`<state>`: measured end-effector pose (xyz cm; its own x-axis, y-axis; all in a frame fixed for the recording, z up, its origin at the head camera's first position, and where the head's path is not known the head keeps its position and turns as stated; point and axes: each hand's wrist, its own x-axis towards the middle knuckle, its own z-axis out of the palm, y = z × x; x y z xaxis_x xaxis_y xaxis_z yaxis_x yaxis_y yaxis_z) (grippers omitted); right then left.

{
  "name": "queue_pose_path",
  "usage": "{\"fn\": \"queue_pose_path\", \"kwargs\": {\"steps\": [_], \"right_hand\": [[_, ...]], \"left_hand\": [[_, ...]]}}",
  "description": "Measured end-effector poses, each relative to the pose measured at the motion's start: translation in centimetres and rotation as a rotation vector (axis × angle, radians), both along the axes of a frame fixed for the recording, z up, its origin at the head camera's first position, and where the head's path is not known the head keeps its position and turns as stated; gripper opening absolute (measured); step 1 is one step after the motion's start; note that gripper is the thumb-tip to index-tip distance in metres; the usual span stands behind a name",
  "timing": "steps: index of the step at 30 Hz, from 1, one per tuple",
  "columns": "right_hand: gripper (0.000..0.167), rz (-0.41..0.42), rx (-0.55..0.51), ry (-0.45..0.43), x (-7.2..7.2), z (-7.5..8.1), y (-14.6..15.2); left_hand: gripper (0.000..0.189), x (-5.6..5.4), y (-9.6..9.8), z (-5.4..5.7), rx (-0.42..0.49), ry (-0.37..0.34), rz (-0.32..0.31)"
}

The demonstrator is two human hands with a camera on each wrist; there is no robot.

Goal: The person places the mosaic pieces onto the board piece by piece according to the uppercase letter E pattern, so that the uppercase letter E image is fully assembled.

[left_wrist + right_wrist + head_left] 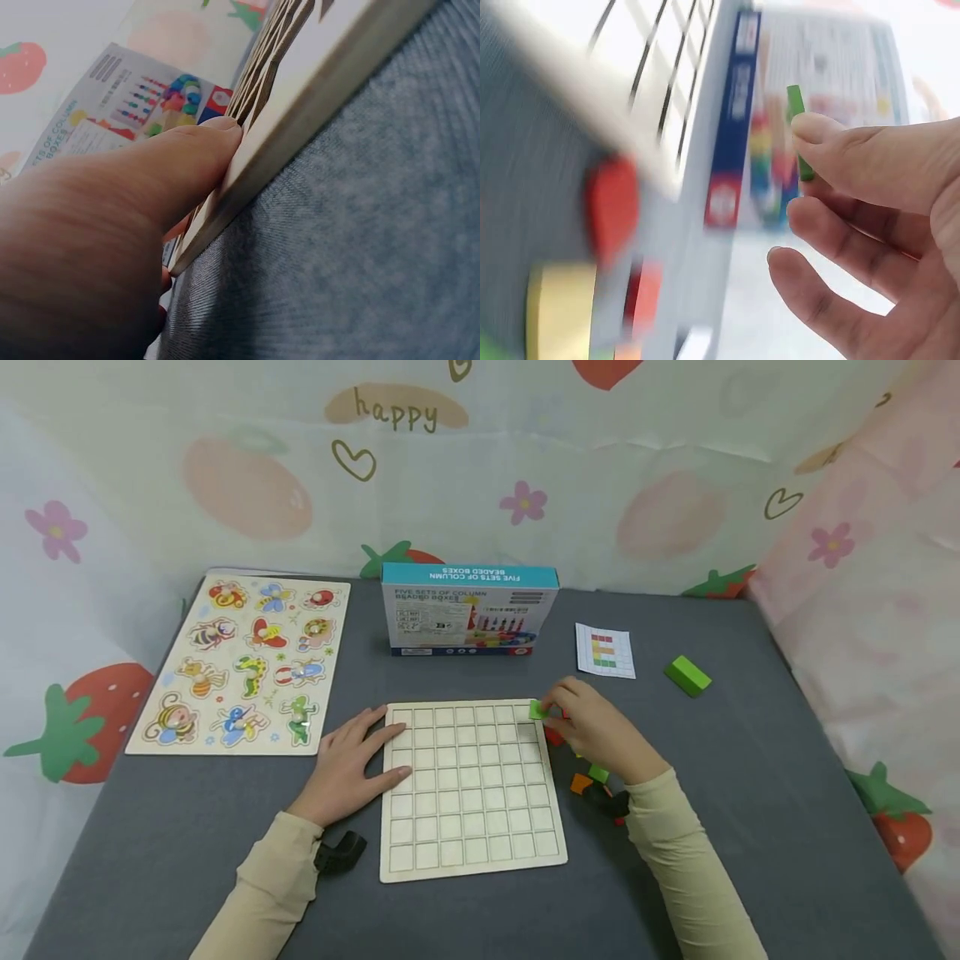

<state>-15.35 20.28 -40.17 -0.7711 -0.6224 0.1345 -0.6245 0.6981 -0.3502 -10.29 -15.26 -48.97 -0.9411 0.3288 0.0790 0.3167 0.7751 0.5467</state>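
Note:
A white wooden grid board (472,802) lies on the table in the head view, its square cells bare. My left hand (341,781) rests at its left edge with fingers spread; the left wrist view has the thumb (187,161) on the board's rim. Between thumb and fingertips my right hand (600,735) pinches a small thin green square tile (793,96), over the board's far right corner. Just right of the board, partly hidden by that hand, lie loose pieces, among them a red block (613,214), a yellow block (564,311) and an orange block (581,783).
Behind the board stands a printed box (465,610). A pattern card (605,652) and a green stack of tiles (687,676) lie at the back right. An insect puzzle board (240,664) occupies the back left. Black wrist mounts (341,853) hang below the sleeves.

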Motion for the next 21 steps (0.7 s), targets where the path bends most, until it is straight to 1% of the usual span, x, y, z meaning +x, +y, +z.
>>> {"fn": "queue_pose_path", "kwargs": {"steps": [3, 5, 10, 13, 15, 17, 21], "right_hand": [[0.015, 0.084, -0.011, 0.009, -0.2, -0.4, -2.9], [0.015, 0.132, -0.024, -0.001, -0.4, -0.9, -4.6], [0.015, 0.210, -0.062, -0.084, -1.0, -2.6, -7.6], [0.014, 0.237, -0.076, -0.134, -1.4, -3.5, -8.6], [0.014, 0.246, -0.074, -0.145, -1.6, -3.9, -9.0], [0.014, 0.248, -0.061, -0.133, -1.7, -4.1, -9.2], [0.014, 0.239, -0.023, -0.086, -1.7, -4.0, -9.5]], "left_hand": [[0.067, 0.1, -0.1, 0.0, 0.003, -0.003, 0.001], [0.067, 0.1, -0.1, 0.0, 0.003, -0.006, 0.001], [0.066, 0.1, 0.1, -0.1, 0.003, -0.011, 0.001], [0.066, 0.2, 0.1, -0.1, -0.001, -0.013, 0.006], [0.066, 0.2, 0.1, -0.1, -0.001, -0.015, 0.008], [0.066, 0.2, 0.1, 0.0, 0.002, -0.014, 0.007], [0.066, 0.0, 0.1, 0.2, 0.009, -0.006, 0.005]]}}
